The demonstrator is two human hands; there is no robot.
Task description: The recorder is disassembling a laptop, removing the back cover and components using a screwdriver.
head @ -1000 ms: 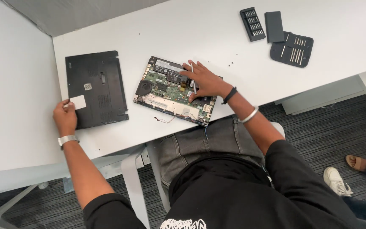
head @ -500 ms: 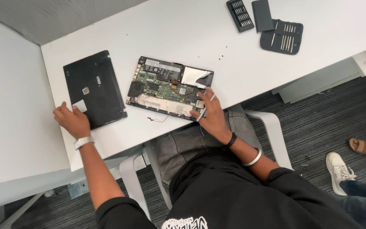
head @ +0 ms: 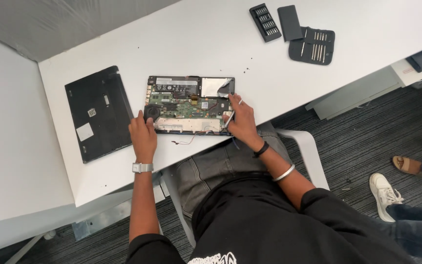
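A white worktop (head: 318,73) carries an opened laptop (head: 189,105) near its front edge, circuit board exposed. Its black bottom cover (head: 98,112) lies just to the left. Two bit cases (head: 289,27) sit well apart at the far right. The left hand (head: 143,134) rests loosely on the laptop's left corner by the round fan (head: 151,113). The right hand (head: 242,122) grips a thin screwdriver (head: 228,120) at the laptop's right edge.

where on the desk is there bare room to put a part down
Bare desk lies between the open laptop and the tool kit, and right of the laptop. The near edge is crowded: both hands, a loose wire, the black cover.
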